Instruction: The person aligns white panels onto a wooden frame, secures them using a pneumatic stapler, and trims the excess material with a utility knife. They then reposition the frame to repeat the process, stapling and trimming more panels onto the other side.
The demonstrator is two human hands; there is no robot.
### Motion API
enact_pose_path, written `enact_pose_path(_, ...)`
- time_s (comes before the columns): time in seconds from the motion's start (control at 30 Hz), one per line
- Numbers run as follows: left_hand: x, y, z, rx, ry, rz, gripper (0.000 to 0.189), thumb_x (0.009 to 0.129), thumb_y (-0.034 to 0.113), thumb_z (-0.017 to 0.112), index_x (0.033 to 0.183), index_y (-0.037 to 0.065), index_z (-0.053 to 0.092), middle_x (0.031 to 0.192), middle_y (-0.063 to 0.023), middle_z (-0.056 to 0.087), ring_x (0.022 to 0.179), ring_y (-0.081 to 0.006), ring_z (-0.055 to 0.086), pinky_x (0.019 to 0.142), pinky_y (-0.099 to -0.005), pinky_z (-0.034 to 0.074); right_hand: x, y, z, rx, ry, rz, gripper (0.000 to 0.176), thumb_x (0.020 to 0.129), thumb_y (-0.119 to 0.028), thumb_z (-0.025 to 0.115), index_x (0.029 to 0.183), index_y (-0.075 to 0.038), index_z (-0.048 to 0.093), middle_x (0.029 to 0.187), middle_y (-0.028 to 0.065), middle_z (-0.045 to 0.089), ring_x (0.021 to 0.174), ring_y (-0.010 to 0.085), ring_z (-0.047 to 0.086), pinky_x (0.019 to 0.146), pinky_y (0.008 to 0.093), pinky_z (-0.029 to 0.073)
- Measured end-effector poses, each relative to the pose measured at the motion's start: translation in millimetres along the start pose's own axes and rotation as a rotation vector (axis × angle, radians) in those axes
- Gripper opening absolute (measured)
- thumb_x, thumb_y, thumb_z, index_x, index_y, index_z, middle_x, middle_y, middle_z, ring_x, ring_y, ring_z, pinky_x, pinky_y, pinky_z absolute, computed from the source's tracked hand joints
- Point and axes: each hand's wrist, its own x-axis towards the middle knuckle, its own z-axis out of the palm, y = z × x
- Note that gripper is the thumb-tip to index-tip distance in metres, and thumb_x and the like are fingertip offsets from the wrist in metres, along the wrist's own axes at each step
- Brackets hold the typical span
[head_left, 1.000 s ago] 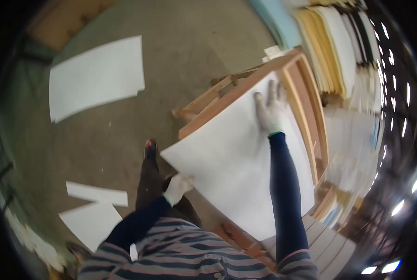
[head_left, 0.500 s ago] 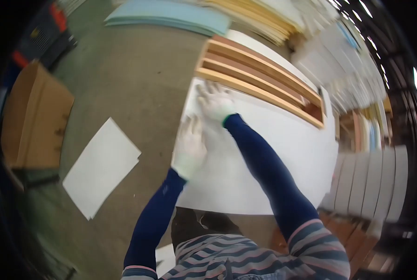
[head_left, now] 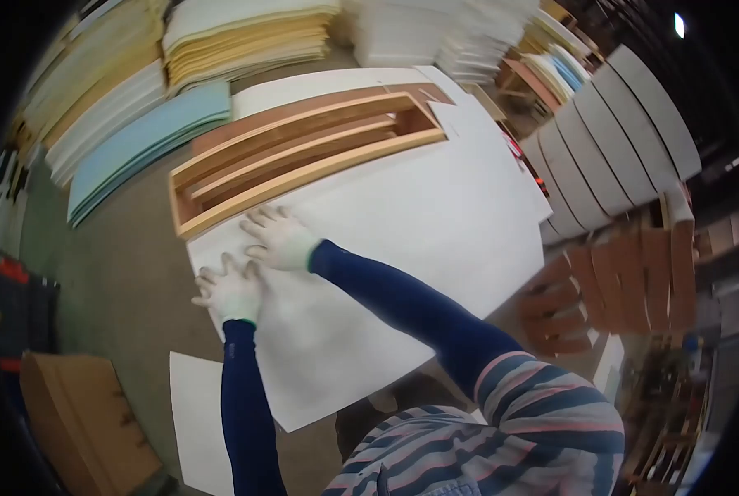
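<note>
A large white sheet [head_left: 386, 223] covers the work surface in front of me. My left hand [head_left: 231, 291], in a whitish glove, rests at the sheet's left edge with its fingers spread. Just beyond it, my right hand [head_left: 280, 240] lies on the sheet, also gloved and with fingers apart. Neither hand grips anything. Close past my right fingertips is a long wooden frame [head_left: 311, 169] with inner slats, standing along the far side of the sheet on a brown board [head_left: 212, 142].
Blue foam sheets [head_left: 150, 145] and stacked yellowish sheets [head_left: 245, 50] lie beyond the frame. A cardboard box [head_left: 88, 422] and a white panel [head_left: 196, 422] are on the floor at left. Grey curved panels [head_left: 609, 140] and brown boards [head_left: 625, 285] stand at right.
My view has turned to the right, so the sheet and frame appear rotated and further left. Both hands remain on the sheet near its left edge, with their fingers now more spread.
</note>
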Motion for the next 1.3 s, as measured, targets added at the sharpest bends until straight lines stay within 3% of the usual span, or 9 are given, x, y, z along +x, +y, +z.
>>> enact_pose_path(0.2,7.3,2.2,5.8,-0.027,0.005,0.072,0.068,0.103,0.057,0.040,0.150,0.009,0.048,0.157,-0.0316,0.033,0.144,-0.0451,0.035,0.111,-0.0754,0.020,-152.0,148.6,-84.0,-0.284,0.108,0.366,0.069,0.099,-0.053,0.051,0.155,-0.013,0.041,0.163,0.0188,0.034,0.151,0.0403,0.028,0.121,0.0620,0.019)
enact_pose_path(0.37,25.0,17.6,16.7,-0.074,0.066,0.074,0.088,0.098,0.061,0.049,0.137,-0.018,0.048,0.152,-0.0345,0.039,0.142,-0.0467,0.038,0.119,-0.0514,0.029,-137.0,254.2,-118.3,-0.338,0.069,0.425,0.058,0.101,-0.048,0.045,0.150,-0.016,0.048,0.160,0.0129,0.040,0.150,0.0345,0.031,0.122,0.0605,0.020)
enact_pose_path(0.63,81.1,64.3,-1.8,-0.038,-0.333,-0.002,0.110,0.085,0.075,0.060,0.158,0.001,0.028,0.147,-0.0335,0.048,0.136,-0.0465,0.048,0.115,-0.0475,0.038,-135.6,267.8,-121.7,-0.262,0.006,0.378,0.059,0.102,-0.045,0.046,0.152,-0.013,0.045,0.159,0.0156,0.041,0.149,0.0371,0.032,0.120,0.0616,0.022)
enact_pose_path(0.77,96.7,69.9,28.1,-0.777,-0.300,0.081,0.065,0.099,0.054,0.060,0.130,-0.003,0.066,0.121,-0.0174,0.071,0.107,-0.0202,0.067,0.090,-0.0290,0.052,-144.0,263.0,-139.9,-0.132,-0.026,0.379,0.061,0.100,-0.047,0.050,0.149,-0.010,0.048,0.159,0.0175,0.040,0.148,0.0378,0.034,0.120,0.0606,0.022)
enact_pose_path(0.8,78.4,100.3,-11.2,-0.330,-0.370,-0.013,0.055,0.103,0.044,0.058,0.133,-0.001,0.065,0.125,-0.0130,0.070,0.109,-0.0181,0.066,0.093,-0.0290,0.052,-148.2,268.4,-140.5,-0.002,0.032,0.366,0.062,0.099,-0.047,0.051,0.148,-0.010,0.049,0.159,0.0188,0.039,0.148,0.0385,0.033,0.121,0.0600,0.022)
enact_pose_path(0.93,146.4,22.8,43.7,-0.447,-0.318,0.018,0.068,0.097,0.052,0.061,0.134,-0.005,0.062,0.130,-0.0161,0.068,0.118,-0.0238,0.064,0.097,-0.0324,0.050,-237.1,286.2,-214.7,0.106,0.647,0.224,0.051,0.094,-0.037,0.064,0.135,-0.006,0.060,0.143,0.0231,0.055,0.138,0.0374,0.048,0.116,0.0525,0.035)
enact_pose_path(1.03,123.6,44.1,26.6,-0.524,-0.204,-0.039,0.079,0.089,0.058,0.070,0.125,-0.011,0.065,0.125,-0.0225,0.070,0.115,-0.0308,0.066,0.096,-0.0361,0.050,-365.1,351.6,-261.4,1.285,1.108,0.435,0.042,0.102,-0.031,0.057,0.139,-0.009,0.058,0.144,0.0116,0.057,0.126,0.0251,0.059,0.102,0.0393,0.049)
enact_pose_path(1.1,115.2,66.6,5.6,-0.482,-0.232,-0.045,0.078,0.089,0.056,0.071,0.125,-0.013,0.064,0.120,-0.0220,0.071,0.110,-0.0282,0.067,0.093,-0.0357,0.051,-448.0,422.7,-269.7,0.355,1.240,0.843,0.030,0.100,-0.007,0.058,0.129,-0.006,0.066,0.122,0.0104,0.072,0.108,0.0208,0.069,0.093,0.0310,0.053)
enact_pose_path(1.3,129.2,50.4,11.0,-0.475,-0.383,-0.168,0.061,0.099,0.042,0.064,0.141,-0.001,0.057,0.129,-0.0135,0.067,0.106,-0.0199,0.066,0.085,-0.0303,0.054,-519.9,522.2,-225.0,0.054,0.351,0.747,0.039,0.087,-0.024,0.071,0.122,-0.008,0.069,0.112,0.0170,0.070,0.108,0.0356,0.065,0.096,0.0444,0.052)
